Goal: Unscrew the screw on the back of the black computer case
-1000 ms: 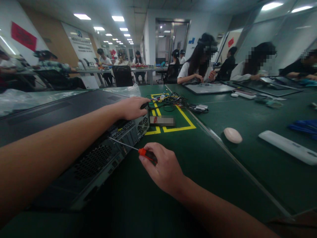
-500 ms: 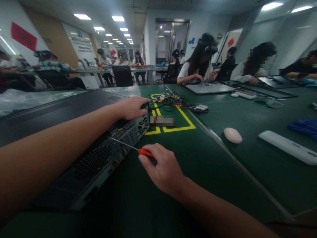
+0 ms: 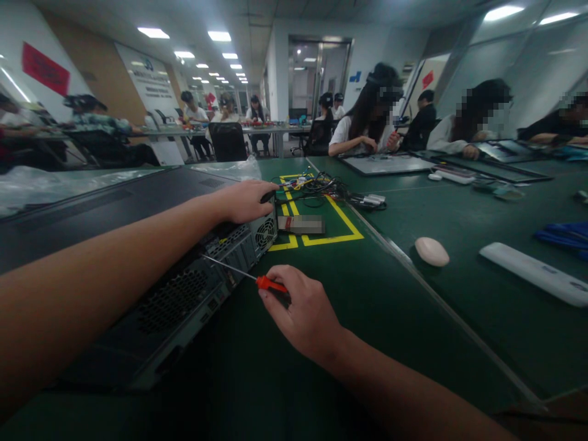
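Hardly anything moved: grip nudged a touch

Fingers of right hand [image 3: 305, 312] pinched round red screwdriver [image 3: 270, 283] handle. Tip sits against rear panel of computer case [image 3: 184, 294], which lies on green table [image 3: 367, 294]. Left hand [image 3: 245, 200] clamped over case's top rear edge. Risk: slanted shaft may skid off and gouge the panel.

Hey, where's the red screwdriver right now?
In the head view, the red screwdriver sits centre frame in the right hand, its shaft pointing left to the rear panel of the computer case, below the left hand.
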The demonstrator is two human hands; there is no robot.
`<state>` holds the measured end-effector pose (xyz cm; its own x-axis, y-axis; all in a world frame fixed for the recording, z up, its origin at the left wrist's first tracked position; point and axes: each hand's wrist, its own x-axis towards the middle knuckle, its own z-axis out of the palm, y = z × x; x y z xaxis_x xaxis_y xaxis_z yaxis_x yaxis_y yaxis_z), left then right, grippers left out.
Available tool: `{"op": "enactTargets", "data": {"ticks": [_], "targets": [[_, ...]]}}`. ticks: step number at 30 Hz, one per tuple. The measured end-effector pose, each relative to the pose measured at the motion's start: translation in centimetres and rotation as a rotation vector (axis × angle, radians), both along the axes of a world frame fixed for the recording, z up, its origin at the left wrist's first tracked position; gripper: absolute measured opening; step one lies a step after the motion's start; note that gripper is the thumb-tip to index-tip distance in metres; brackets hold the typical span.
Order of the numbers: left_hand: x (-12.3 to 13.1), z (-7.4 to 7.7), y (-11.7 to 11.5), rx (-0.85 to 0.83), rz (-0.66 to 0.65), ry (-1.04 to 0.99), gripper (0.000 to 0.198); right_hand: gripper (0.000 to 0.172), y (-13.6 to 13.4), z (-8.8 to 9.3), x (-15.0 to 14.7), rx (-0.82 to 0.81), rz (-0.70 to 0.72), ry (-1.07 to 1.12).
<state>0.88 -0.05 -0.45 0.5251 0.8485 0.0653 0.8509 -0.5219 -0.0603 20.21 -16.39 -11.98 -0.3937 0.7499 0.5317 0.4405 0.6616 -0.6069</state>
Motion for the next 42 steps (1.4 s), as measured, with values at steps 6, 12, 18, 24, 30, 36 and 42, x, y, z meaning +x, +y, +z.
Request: {"op": "enactTargets", "data": {"ticks": [6,12,18,24,30,36,42], "targets": [[0.03,0.06,-0.09,0.012,0.004,0.005,0.077,0.013,-0.06,-0.15,-0.07,0.003,-0.001,0.007],[0.19,0.30,-0.26,0.004,-0.001,0.020,0.077,0.013,-0.06,-0.02,-0.07,0.006,-0.013,-0.022],[0.12,0.26,-0.27,-0.003,-0.007,0.002,0.077,0.014,0.01,-0.08,-0.03,-0.003,-0.012,-0.023],[0.12,0.19,-0.31,-0.004,0.002,-0.009,0.077,0.015,-0.06,-0.04,-0.05,-0.020,-0.010,-0.031],[0.13,0.12,-0.24,0.001,0.003,-0.009,0.076,0.015,-0.10,0.06,-0.07,-0.026,-0.009,-0.028],[0.06,0.16,-0.25,-0.003,-0.001,-0.028,0.077,0.014,-0.13,0.21,-0.01,-0.022,-0.016,-0.025],[0.10,0.21,-0.35,-0.004,0.000,-0.008,0.077,0.014,-0.25,0.15,-0.04,-0.038,-0.010,0.001]]}}
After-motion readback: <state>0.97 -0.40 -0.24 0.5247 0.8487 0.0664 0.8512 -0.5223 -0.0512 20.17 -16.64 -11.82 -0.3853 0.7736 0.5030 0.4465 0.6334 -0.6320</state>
